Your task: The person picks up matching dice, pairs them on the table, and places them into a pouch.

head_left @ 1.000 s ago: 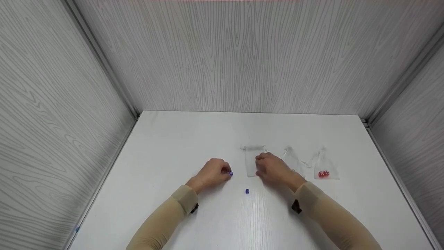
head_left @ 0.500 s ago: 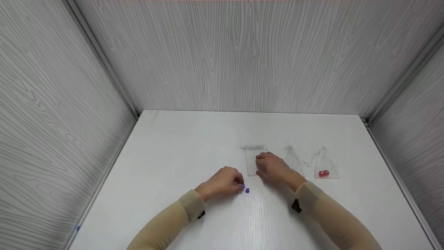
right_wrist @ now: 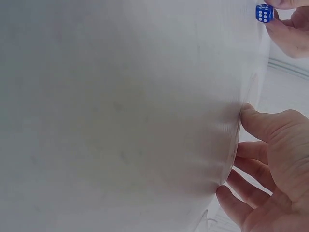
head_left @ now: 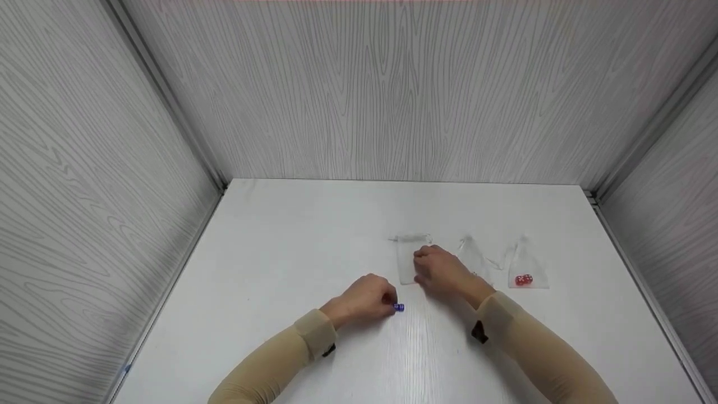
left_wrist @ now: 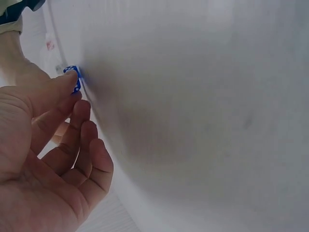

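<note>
In the head view my left hand [head_left: 367,297] is low over the white table, left of centre. Its thumb and index finger pinch a blue die [left_wrist: 72,72] with white dots. That die sits right against another blue die [head_left: 400,307] on the table. My right hand [head_left: 443,272] rests on the right side of a flat, sheer drawstring bag [head_left: 406,269], fingertips and thumb touching it, and covers part of it. The right wrist view shows the fingers [right_wrist: 256,166] spread and slightly bent along the bag's edge.
Right of the right hand lies a second sheer bag [head_left: 471,258], partly hidden by the hand; its contents are hard to make out. Farther right is a third bag [head_left: 535,275] with red dice [head_left: 524,279] inside. Grey wood-grain walls [head_left: 359,101] enclose the table's back and sides.
My left hand has moved right and toward me with the pinched blue die, bringing it up against the other blue die. The right hand has stayed on the bag.
</note>
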Available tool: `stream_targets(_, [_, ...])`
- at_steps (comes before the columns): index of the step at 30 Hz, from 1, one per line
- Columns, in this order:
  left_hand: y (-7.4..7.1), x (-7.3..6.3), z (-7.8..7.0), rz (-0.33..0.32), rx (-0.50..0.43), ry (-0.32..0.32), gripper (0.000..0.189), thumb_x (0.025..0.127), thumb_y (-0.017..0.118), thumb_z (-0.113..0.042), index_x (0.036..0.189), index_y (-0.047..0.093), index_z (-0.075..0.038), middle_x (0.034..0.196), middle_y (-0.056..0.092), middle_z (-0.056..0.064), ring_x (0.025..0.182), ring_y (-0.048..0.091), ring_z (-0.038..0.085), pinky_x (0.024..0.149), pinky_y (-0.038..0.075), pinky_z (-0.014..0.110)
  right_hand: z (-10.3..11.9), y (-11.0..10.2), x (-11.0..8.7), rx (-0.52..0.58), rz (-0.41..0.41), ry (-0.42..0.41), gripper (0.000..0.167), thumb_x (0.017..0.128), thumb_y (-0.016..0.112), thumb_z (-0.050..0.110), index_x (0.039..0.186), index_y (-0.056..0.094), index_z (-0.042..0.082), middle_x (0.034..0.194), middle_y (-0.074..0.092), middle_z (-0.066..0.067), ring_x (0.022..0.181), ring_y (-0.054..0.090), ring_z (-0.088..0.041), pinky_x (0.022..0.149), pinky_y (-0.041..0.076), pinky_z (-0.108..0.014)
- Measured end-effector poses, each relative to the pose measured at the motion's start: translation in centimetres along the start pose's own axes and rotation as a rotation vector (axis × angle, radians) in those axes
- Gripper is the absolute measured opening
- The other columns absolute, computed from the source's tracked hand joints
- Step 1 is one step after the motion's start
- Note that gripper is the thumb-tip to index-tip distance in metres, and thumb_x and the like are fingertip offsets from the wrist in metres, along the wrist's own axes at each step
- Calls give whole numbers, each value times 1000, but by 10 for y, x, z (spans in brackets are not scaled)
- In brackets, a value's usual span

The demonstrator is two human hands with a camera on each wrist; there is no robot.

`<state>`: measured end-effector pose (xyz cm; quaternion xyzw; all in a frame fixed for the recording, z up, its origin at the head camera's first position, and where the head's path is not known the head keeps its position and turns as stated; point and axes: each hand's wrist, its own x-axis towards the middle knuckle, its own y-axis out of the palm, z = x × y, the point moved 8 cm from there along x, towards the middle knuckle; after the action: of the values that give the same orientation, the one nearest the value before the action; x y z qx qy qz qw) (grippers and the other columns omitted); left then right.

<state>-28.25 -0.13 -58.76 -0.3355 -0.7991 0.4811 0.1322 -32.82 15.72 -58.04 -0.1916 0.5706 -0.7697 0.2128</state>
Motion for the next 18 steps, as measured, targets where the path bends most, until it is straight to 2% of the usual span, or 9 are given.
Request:
stream_targets(2, [0,-1,0,4,1,6,14,98,81,-20,109,89,-16,100,84,-2,88,69,8,89,60,28,1,0,0,-5,-6,-9,37,102,81,19,132,77,-2,144,73,-19,136,67,-43,119,55,-55])
stream_targets(7, [-1,-3,3,19,-34,-28,20,98,80,-21,116,87,-16,105,83,-3,90,67,8,90,60,29,1,0,-1,11,-26,-40,23,102,81,18,118,81,1,138,75,-17,131,68,-41,116,56,-54])
stream_targets(10, [-6,-1,4,-2,-58,-26,23,99,79,-23,119,86,-13,108,83,0,92,68,9,91,60,30,0,1,-1,21,-53,-78,19,101,82,16,114,82,2,131,77,-16,126,71,-41,116,56,-55])
stream_targets(14, [-21,7,7,-95,-124,-38,29,102,79,-28,122,84,-8,109,83,5,93,68,11,89,59,29,0,0,-2,27,-90,-128,13,101,80,10,111,86,4,121,81,-14,118,75,-37,113,57,-55])
stream_targets(18, [-39,15,18,-204,-236,-111,33,104,79,-31,124,83,-6,109,83,8,94,70,14,88,60,33,1,-4,-2,24,-110,-108,14,102,77,7,110,89,8,112,85,-9,109,77,-32,105,62,-51])
